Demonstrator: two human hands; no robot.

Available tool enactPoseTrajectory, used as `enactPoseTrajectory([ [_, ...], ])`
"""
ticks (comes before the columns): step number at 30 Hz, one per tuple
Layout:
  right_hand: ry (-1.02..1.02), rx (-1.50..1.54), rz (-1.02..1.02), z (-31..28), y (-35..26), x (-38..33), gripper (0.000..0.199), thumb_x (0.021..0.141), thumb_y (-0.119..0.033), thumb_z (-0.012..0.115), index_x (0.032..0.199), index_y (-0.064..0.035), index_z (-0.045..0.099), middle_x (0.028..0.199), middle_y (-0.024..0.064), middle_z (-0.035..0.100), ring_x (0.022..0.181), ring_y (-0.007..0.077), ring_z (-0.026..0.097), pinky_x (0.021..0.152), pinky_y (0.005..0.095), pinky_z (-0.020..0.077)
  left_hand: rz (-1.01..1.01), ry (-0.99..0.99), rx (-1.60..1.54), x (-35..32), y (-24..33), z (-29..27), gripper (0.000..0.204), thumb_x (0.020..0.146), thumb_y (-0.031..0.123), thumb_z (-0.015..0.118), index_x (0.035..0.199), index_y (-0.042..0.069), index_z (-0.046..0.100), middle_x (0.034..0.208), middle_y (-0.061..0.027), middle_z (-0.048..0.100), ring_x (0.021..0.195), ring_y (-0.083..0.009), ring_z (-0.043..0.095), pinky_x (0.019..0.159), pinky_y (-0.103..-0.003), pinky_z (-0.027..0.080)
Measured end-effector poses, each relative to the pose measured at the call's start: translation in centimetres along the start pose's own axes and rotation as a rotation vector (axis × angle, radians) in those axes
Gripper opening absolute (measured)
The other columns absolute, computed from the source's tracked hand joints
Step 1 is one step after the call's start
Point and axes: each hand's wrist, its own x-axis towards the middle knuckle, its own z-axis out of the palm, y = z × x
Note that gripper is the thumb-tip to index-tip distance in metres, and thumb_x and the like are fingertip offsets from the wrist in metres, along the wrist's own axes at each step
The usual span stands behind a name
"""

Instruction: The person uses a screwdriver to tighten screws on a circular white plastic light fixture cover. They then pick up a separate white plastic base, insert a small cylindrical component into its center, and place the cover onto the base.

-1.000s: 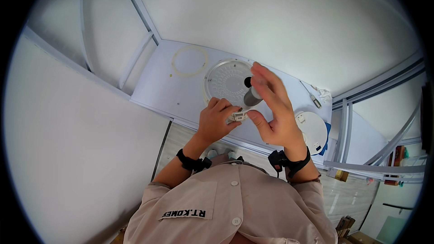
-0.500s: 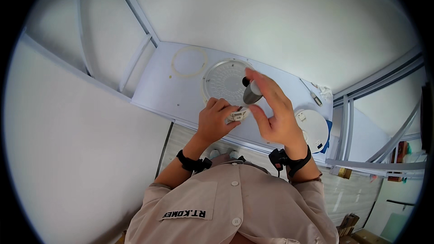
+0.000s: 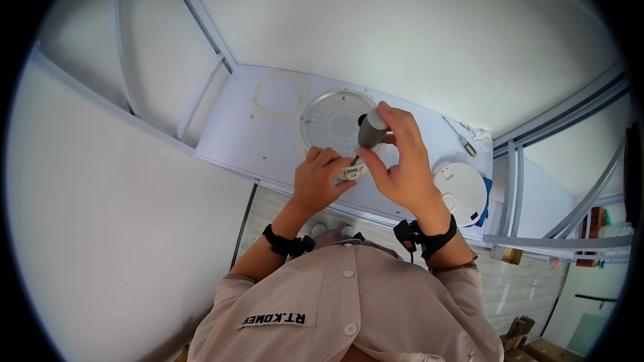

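My left hand (image 3: 318, 177) pinches a small white plastic part (image 3: 351, 173) at the near edge of a round metal-rimmed plate (image 3: 329, 124). A screwdriver (image 3: 372, 129) with a thick grey handle stands tilted over that part, its thin shaft running down to it. My right hand (image 3: 406, 167) is closed round the handle, with the thumb low on it and the forefinger near its top end. Where the tip meets the white part is too small to make out. Part of the plate's right side is hidden behind the screwdriver and my right hand.
A pale yellow ring (image 3: 280, 114) lies at the table's far left. To the right are a second screwdriver (image 3: 465, 144), crumpled white paper (image 3: 481, 136) and a round white cover (image 3: 463, 184) on something blue. Metal frame posts (image 3: 513, 188) rise at the table's right end.
My right hand has closed in on the screwdriver handle, its fingers shifting round it. The handle has moved slightly left and stands more upright. My left hand keeps its place.
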Motion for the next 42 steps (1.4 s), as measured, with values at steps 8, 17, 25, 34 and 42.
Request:
enactPoseTrajectory([
  [8,0.221,0.235,-0.007,-0.8,0.1,-0.3,0.087,0.084,0.007,0.075,0.161,0.0044,0.034,0.138,0.0191,0.053,0.118,0.0264,0.062,0.102,0.0398,0.0529,0.016,-0.009,-0.021,-0.1,-0.4,-0.2,0.049,0.062,0.022,0.096,0.108,0.019,0.080,0.098,0.0030,0.064,0.096,-0.0255,0.060,0.074,-0.038,0.056],
  [17,-0.083,0.067,0.432,-1.8,4.7,-2.5,0.056,0.077,0.007,0.059,0.130,-0.0080,0.065,0.108,0.0102,0.067,0.080,0.0194,0.064,0.072,0.0299,0.0518,0.047,-0.061,-0.145,-0.5,-2.8,-2.3,0.049,0.064,0.011,0.095,0.110,0.013,0.079,0.110,-0.0037,0.065,0.105,-0.0273,0.061,0.085,-0.040,0.057],
  [25,-0.364,-0.060,0.334,0.3,8.0,-5.1,0.039,0.081,-0.002,0.075,0.119,-0.0101,0.068,0.118,0.0063,0.067,0.080,0.0271,0.069,0.067,0.0359,0.0564,0.017,-0.099,-0.206,-0.5,-2.7,-4.4,0.035,0.075,0.018,0.089,0.107,0.009,0.077,0.112,-0.0077,0.064,0.107,-0.0299,0.060,0.090,-0.042,0.052],
  [34,-0.327,-0.159,0.275,1.1,8.6,-6.7,0.030,0.085,-0.020,0.087,0.107,-0.0107,0.069,0.117,0.0060,0.066,0.082,0.0316,0.071,0.068,0.0394,0.0573,-0.106,0.051,-0.012,0.1,-1.3,-1.8,0.020,0.082,0.022,0.085,0.093,0.008,0.077,0.098,-0.0063,0.066,0.102,-0.0297,0.059,0.088,-0.044,0.048],
  [42,-0.197,-0.256,0.240,2.9,8.1,-8.8,0.032,0.083,-0.025,0.089,0.102,-0.0097,0.068,0.114,0.0066,0.067,0.080,0.0318,0.072,0.066,0.0395,0.0575,-0.230,0.043,0.137,1.1,0.8,-2.1,0.010,0.083,0.021,0.083,0.082,0.011,0.080,0.095,-0.0011,0.069,0.101,-0.0272,0.062,0.090,-0.045,0.044],
])
